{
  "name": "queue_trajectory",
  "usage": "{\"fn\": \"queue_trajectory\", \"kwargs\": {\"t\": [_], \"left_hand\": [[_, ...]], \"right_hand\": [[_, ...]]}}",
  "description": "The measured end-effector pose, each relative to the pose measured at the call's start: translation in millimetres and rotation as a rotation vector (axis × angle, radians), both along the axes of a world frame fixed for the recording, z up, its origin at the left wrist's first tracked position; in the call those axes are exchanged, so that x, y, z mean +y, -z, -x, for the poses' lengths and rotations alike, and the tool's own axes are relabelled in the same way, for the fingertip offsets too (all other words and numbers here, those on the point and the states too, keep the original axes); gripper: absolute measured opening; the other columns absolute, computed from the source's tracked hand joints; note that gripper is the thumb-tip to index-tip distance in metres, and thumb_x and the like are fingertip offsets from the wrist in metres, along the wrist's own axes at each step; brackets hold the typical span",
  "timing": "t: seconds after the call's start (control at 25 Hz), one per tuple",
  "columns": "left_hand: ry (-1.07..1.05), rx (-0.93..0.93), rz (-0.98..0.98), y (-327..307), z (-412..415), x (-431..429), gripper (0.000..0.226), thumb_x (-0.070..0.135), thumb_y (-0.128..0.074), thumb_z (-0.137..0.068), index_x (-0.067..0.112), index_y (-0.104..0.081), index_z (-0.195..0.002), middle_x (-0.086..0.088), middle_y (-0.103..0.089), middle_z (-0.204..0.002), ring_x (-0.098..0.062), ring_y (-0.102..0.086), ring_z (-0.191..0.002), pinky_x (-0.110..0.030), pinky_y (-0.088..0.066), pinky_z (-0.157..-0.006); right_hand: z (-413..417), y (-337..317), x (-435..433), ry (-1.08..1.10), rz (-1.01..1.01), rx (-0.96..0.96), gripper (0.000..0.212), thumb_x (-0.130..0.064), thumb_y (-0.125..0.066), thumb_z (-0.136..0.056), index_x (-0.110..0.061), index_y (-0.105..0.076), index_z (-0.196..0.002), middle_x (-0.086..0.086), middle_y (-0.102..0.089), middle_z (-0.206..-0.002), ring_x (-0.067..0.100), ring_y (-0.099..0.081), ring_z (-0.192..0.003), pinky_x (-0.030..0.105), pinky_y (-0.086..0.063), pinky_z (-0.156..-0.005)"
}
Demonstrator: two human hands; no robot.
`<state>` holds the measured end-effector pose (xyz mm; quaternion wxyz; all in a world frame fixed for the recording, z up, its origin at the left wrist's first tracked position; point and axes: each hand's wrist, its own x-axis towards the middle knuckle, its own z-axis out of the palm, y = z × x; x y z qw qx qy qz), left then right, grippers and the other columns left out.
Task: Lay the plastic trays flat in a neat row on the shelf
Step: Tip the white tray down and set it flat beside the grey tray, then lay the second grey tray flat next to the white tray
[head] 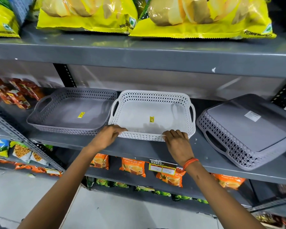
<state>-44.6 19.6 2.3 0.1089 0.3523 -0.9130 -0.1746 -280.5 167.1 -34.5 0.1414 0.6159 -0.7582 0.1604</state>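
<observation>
A white perforated plastic tray [139, 113] lies flat in the middle of the grey shelf [139, 149], a yellow sticker on its floor. My left hand [111, 133] grips its near rim at the left corner, and my right hand [176, 140] pinches the same rim further right. Touching its left side, a grey tray [69, 113] lies flat, with more grey trays nested under it. To the right a grey tray [248, 128] rests upside down and askew, overhanging the shelf's front edge.
Yellow chip bags [89, 14] sit on the shelf above. Red packets [15, 93] stand at the far left of the tray shelf. Orange tea packs [133, 166] and a price label [162, 167] are on the shelf below. A perforated black upright [65, 76] stands behind.
</observation>
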Motion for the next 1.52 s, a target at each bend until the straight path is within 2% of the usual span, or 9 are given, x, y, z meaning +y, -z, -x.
{"fn": "queue_trajectory", "kwargs": {"t": [0.36,0.56,0.72,0.84,1.04,1.12,1.24,1.32,1.52], "left_hand": [[-0.094,-0.09,0.021,-5,-2,4,0.038,-0.009,-0.053,-0.087,0.012,-0.065,-0.117,-0.016,-0.07,-0.114,-0.031,-0.066,-0.101,-0.038,-0.052,-0.088],[-0.138,-0.155,0.062,-21,34,39,0.045,-0.007,-0.055,-0.087,0.008,-0.053,-0.129,-0.016,-0.052,-0.139,-0.032,-0.045,-0.131,-0.045,-0.037,-0.111],[-0.072,0.089,0.129,-35,120,109,0.035,-0.001,-0.056,-0.089,0.009,-0.06,-0.123,-0.015,-0.061,-0.13,-0.031,-0.054,-0.122,-0.041,-0.043,-0.104],[-0.033,0.153,0.086,-32,190,150,0.033,0.0,-0.055,-0.089,0.011,-0.062,-0.119,-0.015,-0.066,-0.123,-0.03,-0.058,-0.116,-0.037,-0.046,-0.099],[0.088,-0.043,-0.014,2,272,181,0.033,0.01,-0.059,-0.089,0.012,-0.06,-0.122,-0.012,-0.062,-0.13,-0.03,-0.057,-0.119,-0.039,-0.047,-0.102],[0.174,-0.126,-0.013,15,283,184,0.036,0.015,-0.06,-0.088,0.008,-0.058,-0.123,-0.014,-0.057,-0.134,-0.03,-0.052,-0.124,-0.04,-0.043,-0.106],[0.272,-0.118,-0.001,30,287,182,0.03,0.027,-0.068,-0.082,0.008,-0.066,-0.106,-0.012,-0.065,-0.118,-0.029,-0.057,-0.114,-0.042,-0.045,-0.102],[0.272,-0.06,0.025,31,291,183,0.021,0.027,-0.068,-0.082,0.008,-0.065,-0.09,-0.01,-0.068,-0.101,-0.027,-0.061,-0.101,-0.041,-0.047,-0.093],[0.176,0.293,0.0,-5,311,206,0.015,0.016,-0.052,-0.094,0.002,-0.054,-0.1,-0.017,-0.064,-0.097,-0.028,-0.06,-0.082,-0.031,-0.046,-0.076]], "right_hand": [[-21,-9,5,0.016,-0.143,0.035,0.038,-0.009,-0.083,-0.041,-0.014,-0.066,-0.074,0.004,-0.067,-0.061,0.027,-0.066,-0.061,0.03,-0.052,-0.053],[13,-20,31,-0.095,-0.078,-0.16,0.028,-0.009,-0.064,-0.078,-0.009,-0.06,-0.106,0.012,-0.068,-0.098,0.034,-0.061,-0.098,0.049,-0.046,-0.09],[79,-35,71,-0.05,0.082,-0.125,0.024,-0.013,-0.065,-0.077,-0.011,-0.063,-0.1,0.012,-0.07,-0.088,0.035,-0.065,-0.086,0.046,-0.053,-0.079],[127,-50,99,0.006,0.184,-0.145,0.026,-0.021,-0.045,-0.08,-0.013,-0.063,-0.097,0.012,-0.07,-0.087,0.034,-0.064,-0.082,0.041,-0.053,-0.077],[195,-39,150,0.212,0.287,-0.279,0.039,-0.031,-0.038,-0.086,-0.007,-0.055,-0.111,0.019,-0.06,-0.115,0.039,-0.052,-0.107,0.046,-0.046,-0.094],[219,-23,170,0.423,0.338,-0.445,0.04,-0.024,-0.05,-0.09,-0.002,-0.048,-0.123,0.028,-0.045,-0.133,0.046,-0.039,-0.123,0.053,-0.035,-0.105],[241,-18,182,0.684,0.394,-1.128,0.054,-0.022,-0.05,-0.094,-0.001,-0.028,-0.139,0.031,-0.023,-0.146,0.049,-0.029,-0.13,0.054,-0.029,-0.109],[253,-17,182,0.699,0.481,-1.473,0.05,-0.02,-0.043,-0.097,-0.002,-0.025,-0.14,0.025,-0.03,-0.146,0.042,-0.036,-0.13,0.05,-0.033,-0.11],[276,-11,177,0.56,0.763,-1.497,0.042,-0.001,-0.031,-0.097,-0.009,-0.029,-0.138,0.008,-0.044,-0.128,0.025,-0.044,-0.12,0.051,-0.031,-0.113]]}}
